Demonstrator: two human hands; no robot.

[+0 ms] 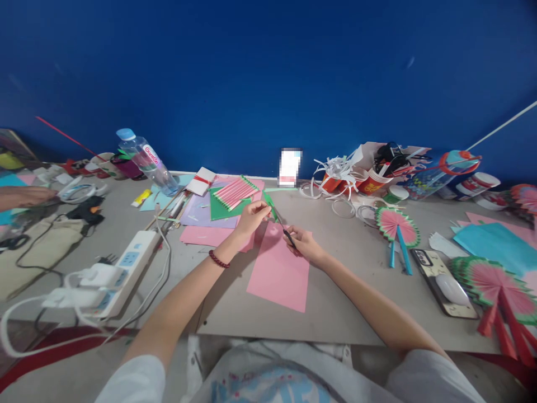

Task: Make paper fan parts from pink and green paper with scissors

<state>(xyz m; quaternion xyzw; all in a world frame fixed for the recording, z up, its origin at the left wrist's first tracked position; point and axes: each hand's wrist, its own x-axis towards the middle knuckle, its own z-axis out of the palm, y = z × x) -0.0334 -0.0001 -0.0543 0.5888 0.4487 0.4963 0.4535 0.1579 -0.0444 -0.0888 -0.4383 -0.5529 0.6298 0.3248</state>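
Above a pink sheet of paper my left hand is closed, its fingertips pinching a narrow green paper strip. My right hand grips a pair of scissors with dark handles. The blades point up and left, toward the green strip; whether they touch it is too small to tell. To the left of my left hand, a pleated pink paper piece with green edges lies on a green sheet. Finished-looking pink and green paper fans lie to the right.
A white power strip with plugs and cables lies front left. Behind it stands a tilted plastic bottle. Cups with paper scraps stand by the blue wall. A phone with a white mouse lies right. Another person's hand is far left.
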